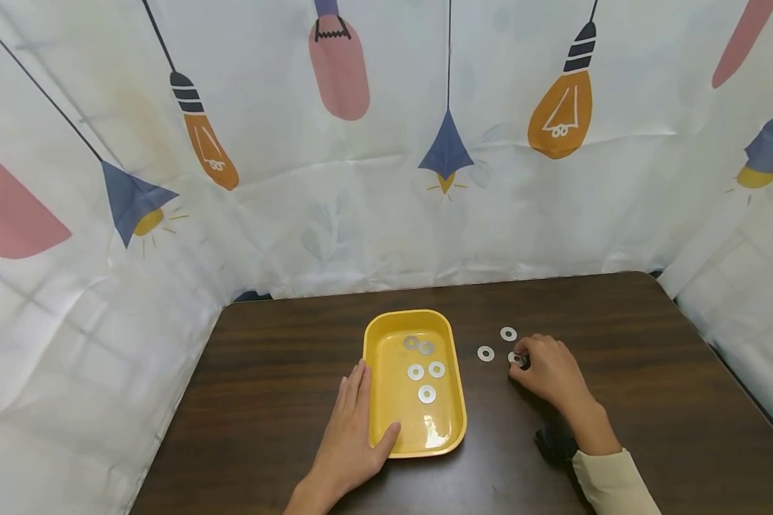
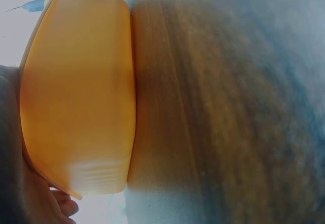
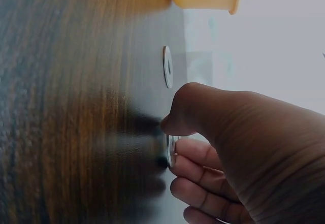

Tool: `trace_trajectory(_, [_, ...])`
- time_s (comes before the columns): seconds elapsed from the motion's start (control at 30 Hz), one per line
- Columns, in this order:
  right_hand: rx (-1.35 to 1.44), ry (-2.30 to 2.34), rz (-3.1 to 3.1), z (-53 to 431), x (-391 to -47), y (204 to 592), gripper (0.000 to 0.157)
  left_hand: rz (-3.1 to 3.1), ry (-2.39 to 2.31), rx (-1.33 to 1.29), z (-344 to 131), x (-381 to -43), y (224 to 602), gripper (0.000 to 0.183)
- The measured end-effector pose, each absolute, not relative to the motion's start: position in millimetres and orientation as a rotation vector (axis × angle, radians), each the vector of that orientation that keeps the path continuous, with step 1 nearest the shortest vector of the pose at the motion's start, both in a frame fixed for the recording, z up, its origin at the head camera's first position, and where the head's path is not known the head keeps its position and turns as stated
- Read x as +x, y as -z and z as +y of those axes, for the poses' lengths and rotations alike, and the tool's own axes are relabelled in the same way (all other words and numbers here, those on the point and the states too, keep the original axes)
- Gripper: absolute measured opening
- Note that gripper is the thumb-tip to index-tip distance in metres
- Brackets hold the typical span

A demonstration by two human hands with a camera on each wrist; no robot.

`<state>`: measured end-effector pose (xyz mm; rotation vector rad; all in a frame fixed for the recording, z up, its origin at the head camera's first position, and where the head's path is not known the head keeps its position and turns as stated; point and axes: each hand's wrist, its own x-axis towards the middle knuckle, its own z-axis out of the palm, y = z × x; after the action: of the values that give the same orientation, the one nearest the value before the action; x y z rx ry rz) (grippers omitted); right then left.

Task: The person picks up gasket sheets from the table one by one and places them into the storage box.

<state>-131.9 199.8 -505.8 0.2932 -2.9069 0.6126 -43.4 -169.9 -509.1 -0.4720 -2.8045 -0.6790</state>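
Observation:
A yellow tray [image 1: 378, 429] sits on the table with several flat metal washers [image 1: 427, 394] lying in it. My left hand [image 1: 351, 447] rests along its left rim, fingers straight and thumb across the near corner; the left wrist view shows the tray's outer wall [image 2: 78, 92] beside the palm. To the right of the tray, my right hand [image 1: 554, 372] pinches a washer [image 3: 170, 150] at the table surface between thumb and fingers. Its fingertips partly cover that washer. Two loose washers lie close by, one to its left [image 1: 486, 353] and another farther back [image 1: 508, 334].
The dark wood-grain table [image 1: 283, 372] has rounded far corners. Behind it and at both sides hangs a white curtain [image 1: 373, 214] printed with lamps and bulbs. A black wrist device [image 1: 556, 442] is under the right wrist, by a cream sleeve [image 1: 612, 481].

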Motion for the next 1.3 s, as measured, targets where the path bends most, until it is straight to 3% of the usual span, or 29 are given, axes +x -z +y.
trace_trajectory(1.3, [0.661,-0.578,-2.691,151.8,-117.1,469.8,0.018,-2.764,0.644,-0.491,-168.4,-44.1,508.5,0.101])
